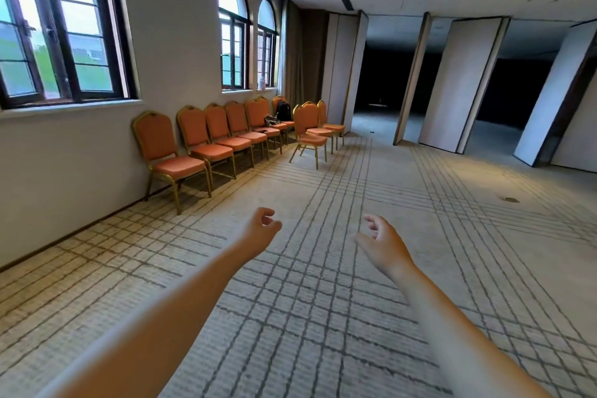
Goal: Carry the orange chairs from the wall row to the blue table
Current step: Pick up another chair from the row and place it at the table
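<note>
No readable text, labels or signs anywhere.

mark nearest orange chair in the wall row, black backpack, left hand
nearest orange chair (155,136): head view, middle of its backrest.
black backpack (283,110): head view, middle of its body.
left hand (261,231): head view, middle of the hand.

Nine orange chairs (176,168), three windows (80,42) and one black backpack (283,110).
</note>
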`<state>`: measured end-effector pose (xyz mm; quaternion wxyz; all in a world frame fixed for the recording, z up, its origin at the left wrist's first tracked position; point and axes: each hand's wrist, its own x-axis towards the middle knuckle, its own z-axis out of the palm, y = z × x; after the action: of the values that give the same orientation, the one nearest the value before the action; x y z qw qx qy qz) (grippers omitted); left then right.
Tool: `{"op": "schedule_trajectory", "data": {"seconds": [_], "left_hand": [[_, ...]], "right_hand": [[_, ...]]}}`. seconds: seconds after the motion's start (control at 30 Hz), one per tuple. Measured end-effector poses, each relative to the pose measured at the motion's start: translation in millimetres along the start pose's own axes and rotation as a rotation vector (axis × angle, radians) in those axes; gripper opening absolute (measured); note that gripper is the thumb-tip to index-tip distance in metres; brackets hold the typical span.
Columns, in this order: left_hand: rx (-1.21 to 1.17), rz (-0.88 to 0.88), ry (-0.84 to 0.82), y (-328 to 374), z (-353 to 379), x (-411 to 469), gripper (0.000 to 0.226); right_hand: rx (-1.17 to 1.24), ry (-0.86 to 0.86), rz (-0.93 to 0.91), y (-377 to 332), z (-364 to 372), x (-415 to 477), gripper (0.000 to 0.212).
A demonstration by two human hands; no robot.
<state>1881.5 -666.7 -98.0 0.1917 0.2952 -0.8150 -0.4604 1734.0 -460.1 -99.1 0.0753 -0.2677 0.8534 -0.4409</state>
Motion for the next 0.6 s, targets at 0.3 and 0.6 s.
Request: {"op": "schedule_trajectory", "data": {"seconds": [0.3, 0.6], "left_hand": [[-0.034, 0.004, -0.023, 30.4, 85.0, 269.9, 0.044], [-0.035, 0.036, -0.093, 88.7, 170.3, 502.8, 0.043]], "right_hand": [[-0.022, 0.012, -0.012, 48.7, -17.0, 258.8, 0.061], [-0.008, 0.048, 0.011, 99.7, -48.0, 500.7, 0.057]]}}
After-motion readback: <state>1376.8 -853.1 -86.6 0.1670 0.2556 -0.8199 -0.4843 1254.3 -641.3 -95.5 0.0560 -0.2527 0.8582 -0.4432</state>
